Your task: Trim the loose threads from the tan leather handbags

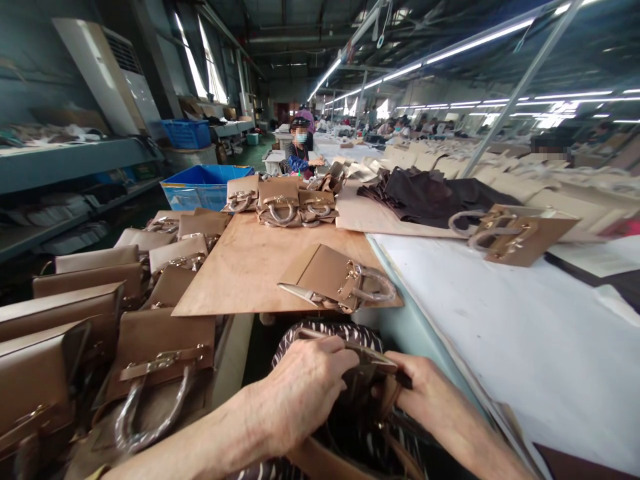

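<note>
A brown handbag (370, 363) rests in my lap over dark patterned clothing, its opening facing up and its inside dark. My left hand (305, 380) is closed on the bag's top edge, fingers curled over the rim. On the other side, my right hand (425, 387) grips the right end of the same edge, thumb on top. Just beyond, a tan handbag (320, 273) lies on its side on the wooden board (240, 273), its wrapped handle pointing right.
Rows of tan handbags (165, 333) fill the left side. More bags (280, 200) and a blue bin (205, 183) stand behind the board. A white table (500, 320) on the right bears another bag (520, 233) and dark material (430, 193). A person (300, 147) sits farther back.
</note>
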